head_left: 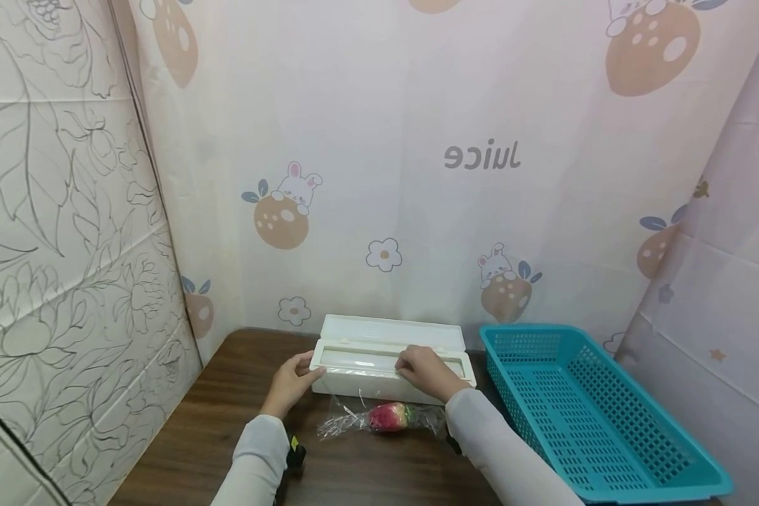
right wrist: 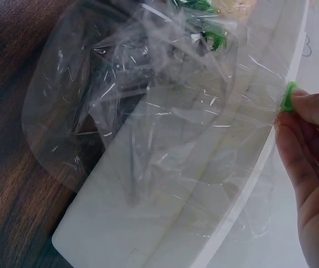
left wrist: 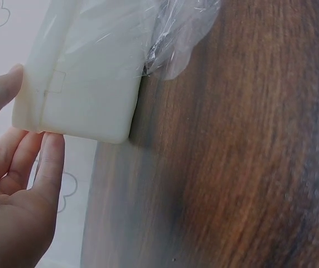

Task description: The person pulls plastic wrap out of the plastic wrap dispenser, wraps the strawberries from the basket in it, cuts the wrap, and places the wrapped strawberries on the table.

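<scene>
A cream cling film dispenser [head_left: 360, 383] lies lengthwise at the back of the table, its lid [head_left: 392, 329] raised behind it. My left hand [head_left: 286, 386] grips its left end, thumb on the top edge and fingers against the end face [left wrist: 87, 106]. Toward the dispenser's right part, my right hand [head_left: 426, 371] pinches a small green slide cutter [right wrist: 287, 97] between thumb and fingers, at the white front rim. Clear cling film [right wrist: 131, 111] drapes over the dispenser's front onto the table. Just in front lies a red and yellow fruit [head_left: 388, 417] with green leaves, wrapped in film.
A teal plastic basket [head_left: 607, 422] stands to the right on the dark wooden table [head_left: 196, 436]. Printed curtains hang right behind the table [head_left: 405, 211] and along its left side [head_left: 69, 211].
</scene>
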`<state>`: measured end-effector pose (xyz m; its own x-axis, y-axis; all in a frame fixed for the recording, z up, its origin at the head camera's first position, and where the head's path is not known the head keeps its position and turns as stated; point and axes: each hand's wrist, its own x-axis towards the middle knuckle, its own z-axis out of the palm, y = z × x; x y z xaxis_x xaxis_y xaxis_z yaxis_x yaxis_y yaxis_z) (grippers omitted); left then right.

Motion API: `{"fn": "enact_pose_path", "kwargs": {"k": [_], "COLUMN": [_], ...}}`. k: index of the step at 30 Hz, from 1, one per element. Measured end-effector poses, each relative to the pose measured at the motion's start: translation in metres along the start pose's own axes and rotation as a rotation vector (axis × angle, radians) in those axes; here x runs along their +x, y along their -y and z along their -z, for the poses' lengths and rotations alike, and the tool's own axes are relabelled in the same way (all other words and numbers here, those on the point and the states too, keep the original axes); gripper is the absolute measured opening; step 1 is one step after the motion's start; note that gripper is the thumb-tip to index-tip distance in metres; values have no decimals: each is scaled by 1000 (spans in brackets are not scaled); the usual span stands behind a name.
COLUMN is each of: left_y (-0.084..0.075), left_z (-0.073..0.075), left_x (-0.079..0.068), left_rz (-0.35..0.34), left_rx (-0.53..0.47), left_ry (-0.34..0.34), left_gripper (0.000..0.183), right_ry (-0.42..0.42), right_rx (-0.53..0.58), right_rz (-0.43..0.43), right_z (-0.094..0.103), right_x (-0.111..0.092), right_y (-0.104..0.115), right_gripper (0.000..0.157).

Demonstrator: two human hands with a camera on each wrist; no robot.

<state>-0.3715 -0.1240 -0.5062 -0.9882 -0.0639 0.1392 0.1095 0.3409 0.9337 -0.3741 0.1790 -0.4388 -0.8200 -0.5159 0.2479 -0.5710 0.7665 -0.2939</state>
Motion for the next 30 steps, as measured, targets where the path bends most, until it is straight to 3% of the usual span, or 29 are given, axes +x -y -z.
{"fn": "enact_pose_path", "kwargs": {"k": [21,30], "left_y": [-1,-2], "left_z": [2,2], "left_x": [1,2], "left_rz": [6,7], "left_rx": [-13,-11], "left_ry": [-4,6], "left_gripper": [60,60], "right_ry": [-38,-16], "right_rx": [2,1], "right_rz": [26,11], "right_z": [-7,-7], "right_x": [4,4], "right_y": [8,8], "right_gripper": [2,11]}}
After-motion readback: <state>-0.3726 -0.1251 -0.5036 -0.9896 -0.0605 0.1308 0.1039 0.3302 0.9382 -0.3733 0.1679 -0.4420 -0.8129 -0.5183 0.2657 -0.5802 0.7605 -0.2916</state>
